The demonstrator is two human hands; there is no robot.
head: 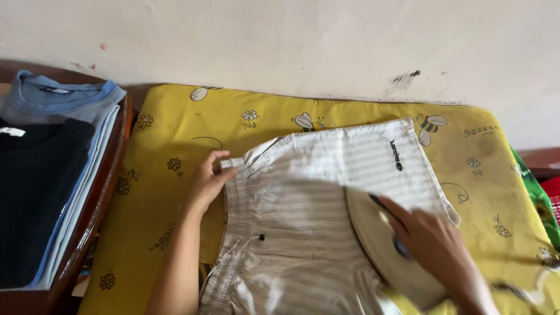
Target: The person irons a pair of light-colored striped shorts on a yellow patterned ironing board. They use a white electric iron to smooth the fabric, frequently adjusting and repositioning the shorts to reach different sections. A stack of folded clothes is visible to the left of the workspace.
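Striped white shorts (pixel 309 192) lie spread on a yellow padded cover (pixel 169 128) printed with bees and flowers. My left hand (pixel 209 181) pinches the waistband's upper corner at the left edge of the shorts. My right hand (pixel 434 245) grips the dark handle of a cream-coloured iron (pixel 373 233), which rests flat on the right half of the shorts, blurred by motion. A drawstring hangs near the waistband's lower part.
A stack of folded clothes (pixel 41 163), black on top of light blue, sits on a round wooden surface (pixel 99 204) at the left. A pale wall (pixel 291 41) runs behind the cover. Green and red fabric (pixel 542 198) shows at the right edge.
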